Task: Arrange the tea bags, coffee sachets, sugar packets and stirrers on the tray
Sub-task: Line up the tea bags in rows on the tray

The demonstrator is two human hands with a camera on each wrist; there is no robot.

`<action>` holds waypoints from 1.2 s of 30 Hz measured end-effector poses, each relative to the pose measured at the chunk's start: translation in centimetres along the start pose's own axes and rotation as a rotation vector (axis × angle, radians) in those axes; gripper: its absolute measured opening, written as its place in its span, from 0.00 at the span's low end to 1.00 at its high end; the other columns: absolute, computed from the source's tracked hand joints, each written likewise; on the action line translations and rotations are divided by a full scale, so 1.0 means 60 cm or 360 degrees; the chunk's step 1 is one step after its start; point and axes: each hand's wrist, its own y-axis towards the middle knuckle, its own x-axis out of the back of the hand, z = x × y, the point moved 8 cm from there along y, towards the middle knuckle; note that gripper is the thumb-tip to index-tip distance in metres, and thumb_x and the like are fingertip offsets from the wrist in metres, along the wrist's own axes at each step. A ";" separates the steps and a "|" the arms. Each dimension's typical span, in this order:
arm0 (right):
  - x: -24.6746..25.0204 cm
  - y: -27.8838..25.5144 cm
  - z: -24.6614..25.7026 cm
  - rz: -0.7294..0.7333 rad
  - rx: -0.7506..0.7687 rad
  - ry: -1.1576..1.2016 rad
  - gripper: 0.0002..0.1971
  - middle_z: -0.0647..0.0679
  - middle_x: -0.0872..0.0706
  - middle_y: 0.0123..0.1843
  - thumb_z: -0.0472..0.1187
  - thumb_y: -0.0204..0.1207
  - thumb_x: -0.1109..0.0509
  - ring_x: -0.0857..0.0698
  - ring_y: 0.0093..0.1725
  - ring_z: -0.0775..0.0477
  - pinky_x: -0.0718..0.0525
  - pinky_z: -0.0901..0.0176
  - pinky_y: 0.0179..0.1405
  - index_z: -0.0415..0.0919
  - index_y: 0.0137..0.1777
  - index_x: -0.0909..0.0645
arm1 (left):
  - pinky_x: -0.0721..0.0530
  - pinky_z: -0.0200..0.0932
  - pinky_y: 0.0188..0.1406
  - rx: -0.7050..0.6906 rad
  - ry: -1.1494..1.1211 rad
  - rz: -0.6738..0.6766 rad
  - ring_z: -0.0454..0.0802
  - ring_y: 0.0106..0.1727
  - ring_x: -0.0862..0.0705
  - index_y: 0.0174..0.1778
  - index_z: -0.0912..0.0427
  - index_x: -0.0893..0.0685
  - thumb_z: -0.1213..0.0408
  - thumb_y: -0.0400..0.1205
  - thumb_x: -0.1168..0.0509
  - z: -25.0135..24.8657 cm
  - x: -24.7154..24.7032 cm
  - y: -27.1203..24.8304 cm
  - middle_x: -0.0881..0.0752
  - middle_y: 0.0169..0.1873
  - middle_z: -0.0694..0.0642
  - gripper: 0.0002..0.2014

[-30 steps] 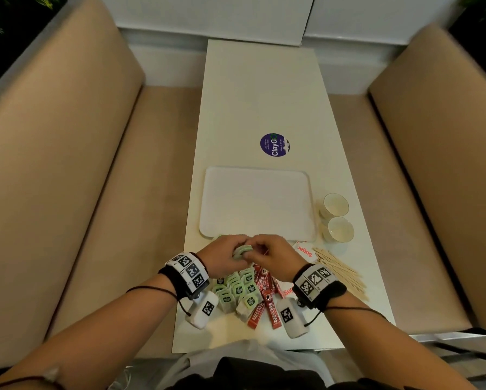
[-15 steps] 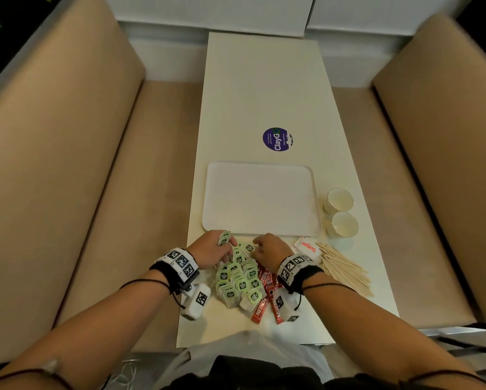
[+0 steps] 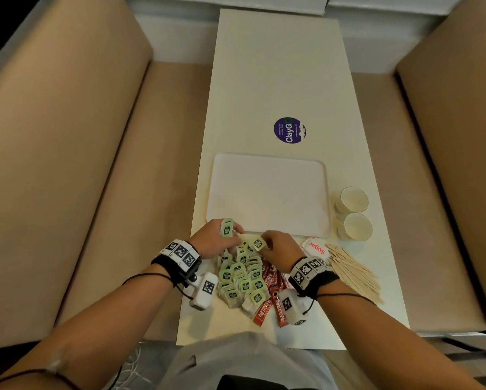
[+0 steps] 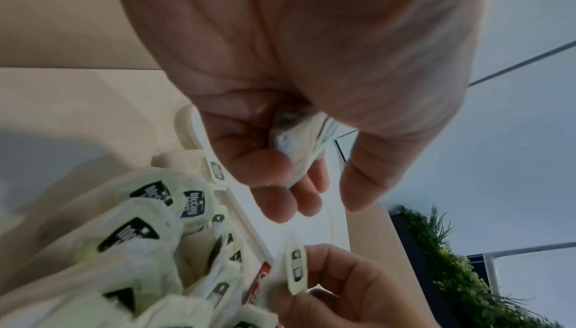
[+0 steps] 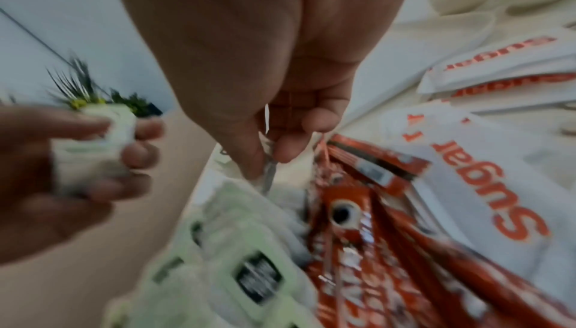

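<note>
The white tray point(image 3: 270, 192) fills the middle of the head view, long axis left to right, with nothing lying on it. Just below its lower edge, both hands work at the top of the pile of green-tagged tea bags point(image 3: 242, 280). So the tray lies straight up the frame from both grips, and the left hand point(image 3: 213, 239), already overlapping the tray's lower-left corner, looks the nearer one for a first placement.

The left hand's fingers are curled round a small bunch of tea bags point(image 4: 299, 146), one green tag point(image 3: 227, 228) standing up above the knuckles. The right hand point(image 3: 278, 246) pinches a single tea bag tag point(image 3: 258, 244) between thumb and fingertip.

Red Nescafe coffee sachets point(image 3: 275, 294) lie right of the pile, the sugar packets point(image 3: 315, 247) and wooden stirrers point(image 3: 354, 273) further right, below two paper cups point(image 3: 353, 212).

Half a second ago both hands were pressed lower into the pile; now they have lifted, and the left has come up onto the tray's edge.
</note>
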 end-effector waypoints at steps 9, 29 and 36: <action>0.066 0.018 0.059 -0.0169 0.0115 0.0642 0.08 0.58 0.12 0.46 0.50 0.79 0.23 0.14 0.35 0.60 0.21 0.71 0.34 0.51 0.54 0.16 | 0.19 0.38 0.27 -0.0117 -0.0142 -0.0145 0.44 0.32 0.15 0.51 0.56 0.14 0.60 0.80 0.25 -0.044 0.031 0.050 0.13 0.34 0.49 0.07; 0.067 0.268 0.093 -0.0069 0.0148 0.0725 0.08 0.50 0.11 0.35 0.45 0.83 0.28 0.13 0.31 0.54 0.16 0.60 0.34 0.43 0.48 0.10 | 0.21 0.34 0.29 -0.0114 -0.0265 -0.0538 0.41 0.28 0.18 0.50 0.61 0.12 0.62 0.84 0.28 -0.027 0.201 0.216 0.12 0.30 0.53 0.05; 0.072 0.361 0.097 -0.0149 0.0063 0.0717 0.13 0.41 0.10 0.37 0.46 0.83 0.27 0.11 0.35 0.43 0.14 0.53 0.38 0.37 0.42 0.12 | 0.19 0.42 0.31 0.0086 -0.0236 -0.0719 0.45 0.28 0.16 0.43 0.60 0.14 0.64 0.82 0.29 0.030 0.236 0.251 0.14 0.29 0.53 0.04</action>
